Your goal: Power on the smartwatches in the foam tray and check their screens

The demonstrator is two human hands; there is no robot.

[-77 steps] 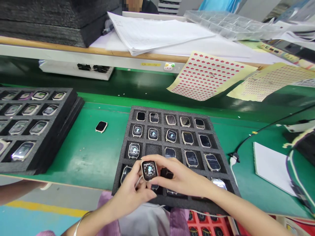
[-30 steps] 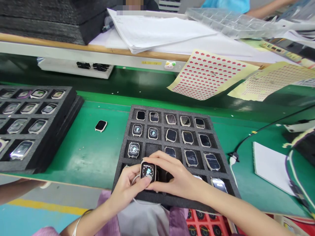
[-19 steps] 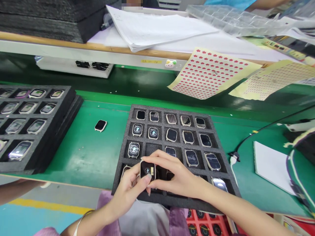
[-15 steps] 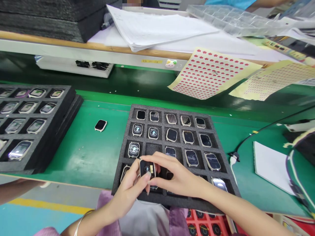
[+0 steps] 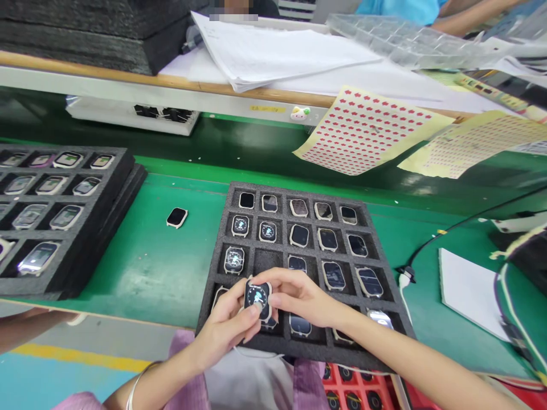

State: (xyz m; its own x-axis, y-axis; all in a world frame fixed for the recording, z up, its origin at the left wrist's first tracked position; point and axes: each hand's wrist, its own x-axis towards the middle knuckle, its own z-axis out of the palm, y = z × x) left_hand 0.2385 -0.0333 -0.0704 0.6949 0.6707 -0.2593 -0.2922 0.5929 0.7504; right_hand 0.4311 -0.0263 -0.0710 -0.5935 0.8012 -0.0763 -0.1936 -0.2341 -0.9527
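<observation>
We're over the green bench mat [image 5: 162, 267], with the black foam tray [image 5: 378, 259] dead centre. Most of its cells are filled, and one empty cell [image 5: 265, 262] sits at 12 o'clock from the hands. Here's the change: half a second back the held screen showed a small icon beside a yellow block, and now a full round dial glows there, so we'd say the display has stepped on under the touch. The right hand [image 5: 307, 299] has slid toward 3 o'clock, uncovering a near-row watch [image 5: 300, 324]. The left hand [image 5: 226, 330] comes in from 7 o'clock and the right from 4 o'clock. Both are closed on the same smartwatch [image 5: 257, 297], held just above the tray's 6 o'clock edge. The right fingertips pinch its 3 o'clock side, the left fingers cradle the 9 o'clock side, and the left thumb [image 5: 255, 308] presses the lower glass.
</observation>
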